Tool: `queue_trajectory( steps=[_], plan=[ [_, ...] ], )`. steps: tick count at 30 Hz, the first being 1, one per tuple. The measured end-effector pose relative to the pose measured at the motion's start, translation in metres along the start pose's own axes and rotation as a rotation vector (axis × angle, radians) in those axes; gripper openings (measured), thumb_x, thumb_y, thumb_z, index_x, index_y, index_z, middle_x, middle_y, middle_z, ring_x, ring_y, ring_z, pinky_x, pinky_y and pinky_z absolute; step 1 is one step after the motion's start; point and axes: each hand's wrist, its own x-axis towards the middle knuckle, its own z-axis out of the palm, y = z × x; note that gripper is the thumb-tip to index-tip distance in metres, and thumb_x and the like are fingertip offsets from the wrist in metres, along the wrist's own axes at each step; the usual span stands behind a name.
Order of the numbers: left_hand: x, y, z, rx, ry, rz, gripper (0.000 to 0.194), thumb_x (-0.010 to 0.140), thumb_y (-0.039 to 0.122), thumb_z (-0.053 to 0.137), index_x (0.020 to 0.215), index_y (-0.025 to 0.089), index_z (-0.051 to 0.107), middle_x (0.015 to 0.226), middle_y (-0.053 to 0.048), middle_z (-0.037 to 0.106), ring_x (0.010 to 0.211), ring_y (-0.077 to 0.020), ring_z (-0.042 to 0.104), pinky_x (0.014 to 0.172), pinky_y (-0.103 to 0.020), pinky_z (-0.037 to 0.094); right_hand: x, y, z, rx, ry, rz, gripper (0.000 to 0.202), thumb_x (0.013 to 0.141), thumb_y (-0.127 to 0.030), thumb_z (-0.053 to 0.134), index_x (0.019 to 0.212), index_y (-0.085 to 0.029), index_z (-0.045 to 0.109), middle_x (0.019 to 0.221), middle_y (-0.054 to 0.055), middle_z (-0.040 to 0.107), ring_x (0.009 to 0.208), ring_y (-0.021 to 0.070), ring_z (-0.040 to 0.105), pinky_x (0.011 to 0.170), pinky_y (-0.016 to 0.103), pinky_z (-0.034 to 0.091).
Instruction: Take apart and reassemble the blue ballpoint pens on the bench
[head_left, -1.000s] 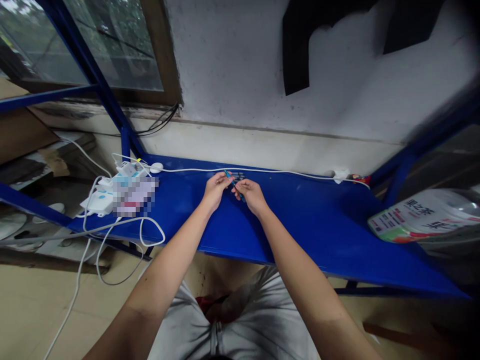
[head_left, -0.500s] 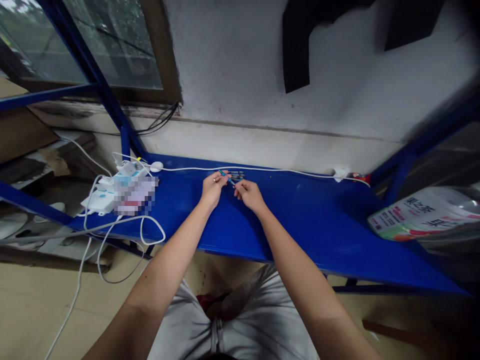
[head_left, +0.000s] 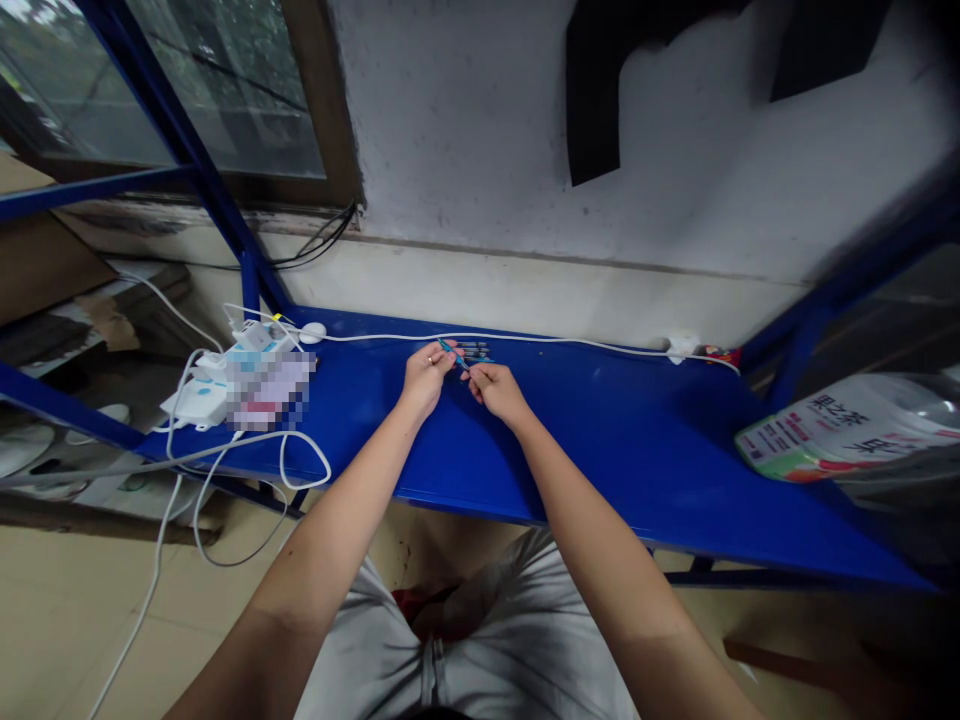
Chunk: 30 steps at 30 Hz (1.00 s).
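Note:
A slim blue pen [head_left: 451, 351] slants between my two hands above the blue shelf [head_left: 600, 440]. My left hand [head_left: 425, 375] is closed around its upper part, with a ring on one finger. At the pen's lower end, the fingertips of my right hand [head_left: 495, 390] pinch it; that tip is hidden by the fingers. Just behind the hands, several dark pen-like sticks [head_left: 474, 351] lie side by side on the shelf. They are too small to make out clearly.
A white power strip [head_left: 201, 398] with plugs and looping white cables [head_left: 307, 440] sits at the left. Along the wall runs another white cable [head_left: 577, 344]. A large labelled bottle [head_left: 847, 425] lies at the right end. Blue metal posts [head_left: 225, 215] frame the shelf.
My right hand has shifted slightly left towards my left hand. The stretch of pen between the hands looks shorter and bluer, with less of the silvery part showing.

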Motion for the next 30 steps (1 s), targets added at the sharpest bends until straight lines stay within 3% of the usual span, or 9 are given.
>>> queue_trajectory(
  steps=[3, 9, 15, 21, 25, 27, 30],
  plan=[
    [-0.001, 0.003, 0.002, -0.043, -0.012, -0.037, 0.039, 0.066, 0.032, 0.093, 0.097, 0.015, 0.076, 0.094, -0.01, 0.08, 0.086, -0.0221, 0.073, 0.085, -0.036, 0.052, 0.002, 0.002, 0.003, 0.043, 0.0, 0.031, 0.023, 0.09, -0.04, 0.056, 0.082, -0.021, 0.066, 0.059, -0.002, 0.058, 0.046, 0.0137, 0.047, 0.05, 0.028, 0.037],
    [-0.004, 0.006, 0.005, -0.066, -0.01, -0.028, 0.041, 0.064, 0.041, 0.096, 0.09, 0.014, 0.078, 0.091, -0.011, 0.081, 0.086, -0.0233, 0.075, 0.087, -0.038, 0.055, 0.002, 0.008, 0.003, -0.046, 0.072, -0.071, 0.016, 0.086, -0.037, 0.062, 0.08, -0.022, 0.066, 0.07, 0.001, 0.067, 0.058, 0.0153, 0.055, 0.058, 0.028, 0.043],
    [-0.003, 0.007, 0.003, -0.07, -0.051, -0.073, 0.042, 0.062, 0.04, 0.097, 0.089, 0.014, 0.077, 0.085, -0.011, 0.08, 0.087, -0.0257, 0.077, 0.087, -0.039, 0.055, -0.002, 0.002, 0.002, -0.069, -0.038, -0.037, 0.021, 0.088, -0.034, 0.059, 0.072, -0.021, 0.066, 0.06, 0.0, 0.06, 0.054, 0.0141, 0.051, 0.055, 0.027, 0.038],
    [-0.003, 0.009, 0.005, -0.125, -0.018, -0.09, 0.036, 0.067, 0.037, 0.095, 0.086, 0.014, 0.075, 0.091, -0.01, 0.079, 0.089, -0.0227, 0.076, 0.084, -0.035, 0.055, -0.003, -0.006, 0.004, 0.216, 0.0, 0.074, 0.022, 0.081, -0.04, 0.074, 0.078, -0.019, 0.069, 0.059, -0.002, 0.06, 0.044, 0.0116, 0.047, 0.045, 0.027, 0.035],
    [-0.002, 0.009, 0.002, -0.08, 0.05, -0.131, 0.03, 0.07, 0.033, 0.093, 0.084, 0.015, 0.074, 0.074, -0.002, 0.07, 0.066, -0.0122, 0.065, 0.06, -0.024, 0.045, -0.003, -0.014, -0.007, 0.57, 0.116, 0.129, 0.031, 0.075, -0.038, 0.085, 0.096, -0.019, 0.073, 0.068, -0.001, 0.066, 0.05, 0.012, 0.054, 0.046, 0.026, 0.04],
    [-0.001, 0.01, 0.0, -0.055, 0.06, -0.18, 0.027, 0.07, 0.031, 0.092, 0.082, 0.016, 0.073, 0.063, 0.002, 0.061, 0.056, -0.0095, 0.056, 0.052, -0.023, 0.037, -0.003, -0.018, -0.014, 0.736, 0.128, 0.18, 0.026, 0.078, -0.031, 0.084, 0.097, -0.018, 0.072, 0.07, 0.0, 0.067, 0.053, 0.0114, 0.055, 0.049, 0.025, 0.043],
    [0.0, 0.01, -0.001, -0.047, 0.034, -0.209, 0.024, 0.07, 0.027, 0.091, 0.081, 0.016, 0.072, 0.06, 0.002, 0.058, 0.054, -0.0094, 0.052, 0.05, -0.023, 0.035, -0.002, -0.021, -0.022, 0.979, 0.118, 0.279, 0.01, 0.089, -0.022, 0.072, 0.098, -0.019, 0.07, 0.07, 0.0, 0.067, 0.057, 0.0114, 0.057, 0.053, 0.023, 0.048]
  ],
)
